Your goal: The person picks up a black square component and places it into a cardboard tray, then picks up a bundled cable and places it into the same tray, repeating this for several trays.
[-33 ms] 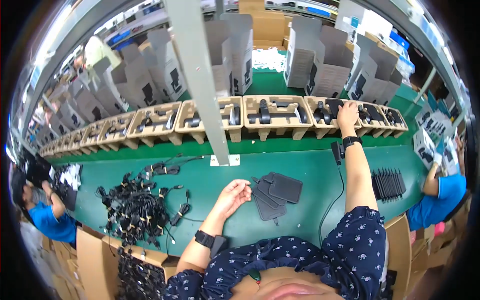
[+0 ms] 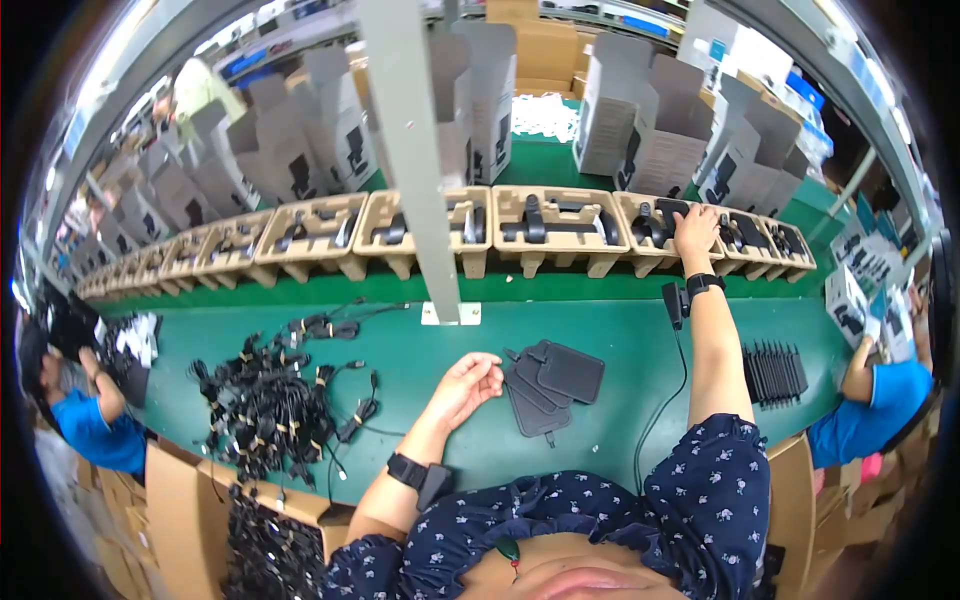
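Observation:
My right hand (image 2: 696, 232) reaches to a moulded pulp tray (image 2: 640, 250) in the far row. Its fingers bend over the edge of a flat black pad (image 2: 670, 210), which lies in the tray beside other black parts. The fingertips are partly hidden. My left hand (image 2: 466, 388) rests on the green table with its fingers loosely curled and nothing visible in them. Just right of it lies a small fanned pile of flat black pads (image 2: 570, 374) with short tabs.
Pulp trays with black parts (image 2: 560, 225) run along a raised ledge, with open grey boxes (image 2: 660, 130) behind. A metal post (image 2: 405, 130) stands ahead. Bundled black cables (image 2: 275, 400) lie left; a row of black pieces (image 2: 774, 374) lies right. Co-workers in blue (image 2: 870, 410) sit both sides.
The view has shifted very slightly. Both my hands stay where they were, the right one at the tray and the left one beside the pads.

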Action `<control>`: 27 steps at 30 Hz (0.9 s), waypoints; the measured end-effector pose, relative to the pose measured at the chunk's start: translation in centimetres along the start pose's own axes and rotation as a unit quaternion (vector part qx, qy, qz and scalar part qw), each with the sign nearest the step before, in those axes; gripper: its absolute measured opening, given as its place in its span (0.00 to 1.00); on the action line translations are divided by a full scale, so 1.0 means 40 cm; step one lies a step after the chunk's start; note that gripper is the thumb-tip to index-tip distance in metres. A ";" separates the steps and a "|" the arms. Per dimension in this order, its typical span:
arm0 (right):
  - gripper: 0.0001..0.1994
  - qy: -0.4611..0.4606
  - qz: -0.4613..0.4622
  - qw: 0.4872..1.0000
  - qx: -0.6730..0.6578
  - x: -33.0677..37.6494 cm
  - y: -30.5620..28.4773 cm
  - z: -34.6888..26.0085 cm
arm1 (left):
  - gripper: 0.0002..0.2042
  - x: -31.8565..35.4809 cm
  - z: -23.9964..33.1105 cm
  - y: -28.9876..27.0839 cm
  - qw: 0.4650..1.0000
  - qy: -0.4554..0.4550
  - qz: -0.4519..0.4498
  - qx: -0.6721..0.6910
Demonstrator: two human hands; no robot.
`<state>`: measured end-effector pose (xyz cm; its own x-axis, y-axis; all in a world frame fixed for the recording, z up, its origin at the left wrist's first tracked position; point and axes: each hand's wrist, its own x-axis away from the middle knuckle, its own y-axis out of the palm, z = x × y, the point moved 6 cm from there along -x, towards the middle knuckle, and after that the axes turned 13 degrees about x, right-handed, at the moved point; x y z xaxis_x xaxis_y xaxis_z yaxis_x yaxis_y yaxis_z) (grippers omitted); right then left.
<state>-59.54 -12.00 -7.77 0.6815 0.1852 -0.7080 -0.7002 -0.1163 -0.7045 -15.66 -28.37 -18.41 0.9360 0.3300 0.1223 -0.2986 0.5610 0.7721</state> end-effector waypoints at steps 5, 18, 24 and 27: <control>0.14 -0.076 0.042 0.897 -0.434 0.085 -0.282 -0.228 | 0.08 -0.003 0.016 -0.023 1.000 -0.001 0.023 -0.010; 0.14 -0.644 -0.106 0.585 -0.481 0.660 -0.827 -0.760 | 0.15 -0.028 -0.013 0.007 0.998 0.013 -0.053 -0.013; 0.17 -0.656 -0.160 0.615 -0.407 0.737 -0.818 -0.980 | 0.12 -0.079 -0.065 -0.054 0.992 0.028 -0.026 0.119; 0.18 -0.623 -0.202 0.678 -0.334 0.726 -0.778 -1.050 | 0.11 -0.054 -0.034 -0.003 1.000 -0.002 0.021 0.020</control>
<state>-9.03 -44.00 -8.54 -0.2116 0.9656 -0.1512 0.0254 -0.1492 -0.9885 -17.89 -28.10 -19.61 0.9238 0.3492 0.1571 -0.3294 0.5153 0.7912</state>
